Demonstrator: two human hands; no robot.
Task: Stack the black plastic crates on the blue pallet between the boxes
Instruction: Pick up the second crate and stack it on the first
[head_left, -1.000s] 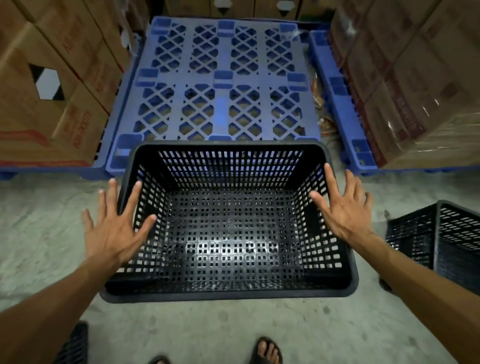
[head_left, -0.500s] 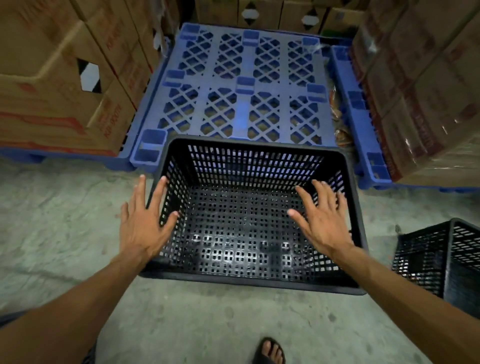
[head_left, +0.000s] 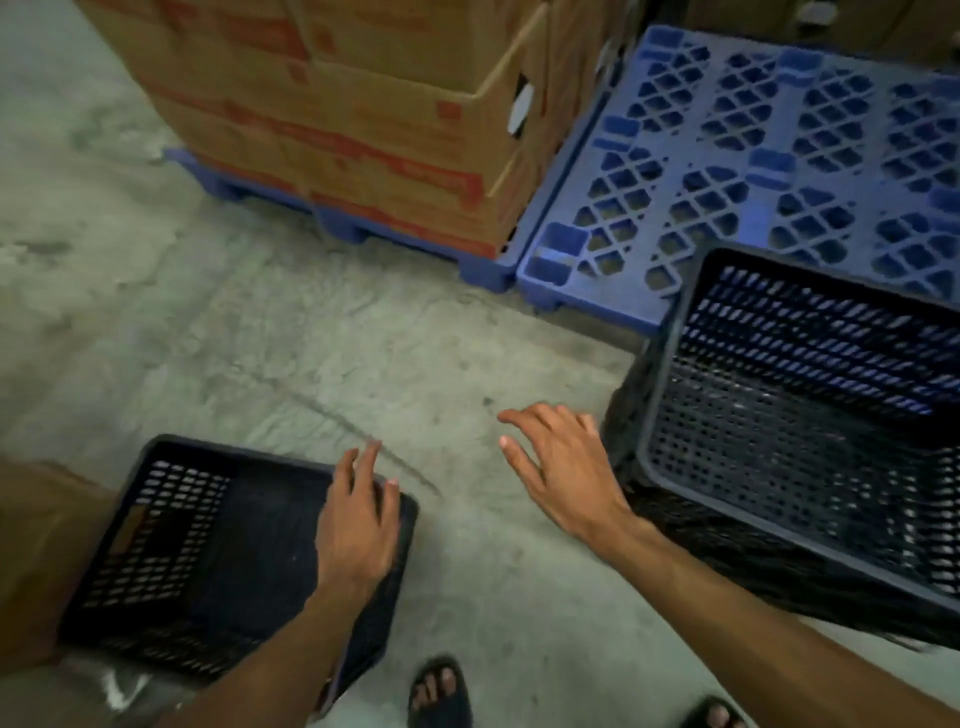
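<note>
Grey concrete floor (head_left: 322, 332) is seen throughout, with stacked cardboard boxes (head_left: 363, 104) at the far left; their red print is too blurred to be read. Beside them the blue pallet (head_left: 753, 156) lies bare, one black crate (head_left: 810, 436) set against its near edge. A second crate (head_left: 208, 551) (lower left) is met at its right rim by the left hand (head_left: 356, 525), fingers extended, nothing gripped. The right hand (head_left: 561, 462) is spread above the floor, just left of the first crate.

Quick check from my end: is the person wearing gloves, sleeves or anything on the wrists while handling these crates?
No. The left hand and right hand are bare, no gloves, rings or watch visible. Both forearms are uncovered as far as the frame shows, no sleeves in view. Dark open-toed sandals on the feet.
</note>
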